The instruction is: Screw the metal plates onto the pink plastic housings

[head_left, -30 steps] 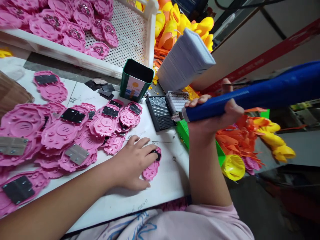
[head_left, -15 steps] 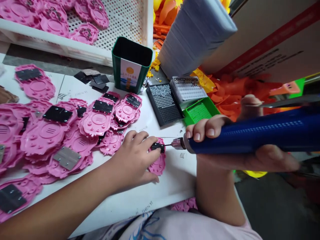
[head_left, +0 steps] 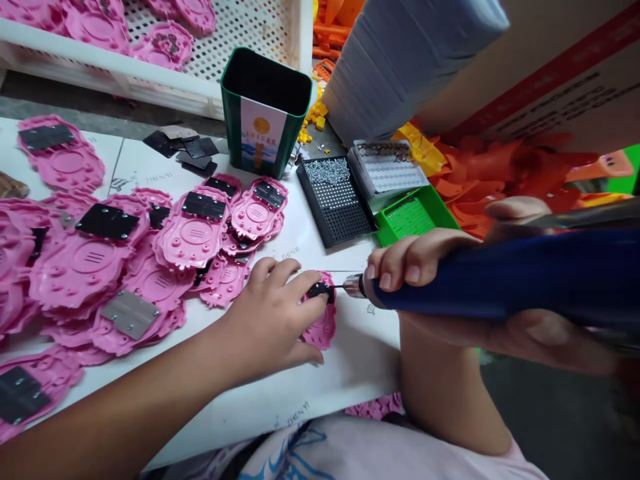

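On white table, pink shell being steadied by left hand, fingers half spread; blue driver being wrapped by right hand. Shell likely light, stiff; best being held by edge.

The long blue cylindrical power tool looks like smooth plastic; its silver chuck is shiny metal. Scalloped pink plastic panels look glossy, and their rectangular black plates smooth with a faint sheen. The white perforated plastic crate looks matt.
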Tool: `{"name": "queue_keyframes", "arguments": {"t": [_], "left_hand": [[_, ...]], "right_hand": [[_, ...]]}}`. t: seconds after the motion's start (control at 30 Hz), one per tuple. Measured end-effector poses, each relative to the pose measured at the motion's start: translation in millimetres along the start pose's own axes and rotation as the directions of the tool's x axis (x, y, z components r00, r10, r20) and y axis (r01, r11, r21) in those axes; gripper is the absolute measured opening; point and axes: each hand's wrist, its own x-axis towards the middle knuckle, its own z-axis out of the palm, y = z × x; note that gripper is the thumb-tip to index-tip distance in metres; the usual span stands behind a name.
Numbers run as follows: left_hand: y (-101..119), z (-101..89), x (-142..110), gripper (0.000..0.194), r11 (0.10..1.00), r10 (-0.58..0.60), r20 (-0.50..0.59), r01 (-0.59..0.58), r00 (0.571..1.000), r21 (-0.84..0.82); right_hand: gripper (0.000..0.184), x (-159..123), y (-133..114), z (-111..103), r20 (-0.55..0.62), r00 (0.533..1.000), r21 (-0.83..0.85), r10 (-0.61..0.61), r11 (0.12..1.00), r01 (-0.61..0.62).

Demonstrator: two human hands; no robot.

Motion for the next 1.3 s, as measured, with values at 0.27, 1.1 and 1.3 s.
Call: {"name": "queue_keyframes", "arguments": {"t": [0.27,1.1,1.3], "left_hand": [[1.7,3.8,1.3,0.066,1.0,0.003,-0.048,-0.001,0.999,0.031],[-1.7,1.3,-4.2,0.064,1.0,-0.004,0.062,0.003,0.998,0.003],[-2.0,1.9,-3.6,0.065,1.0,0.0,0.05,0.0,0.999,0.008]], "right_hand": [[0.024,4.2,2.3,5.1,0.085,0.996,-0.027,-0.017,0.999,0.019],[0.026,103.5,43.6,-8.4,-0.437,0.865,-0.143,-0.246,0.969,0.203],[0.026,104.4,48.0,-14.0,-0.392,0.882,-0.16,-0.262,0.963,0.215]]}}
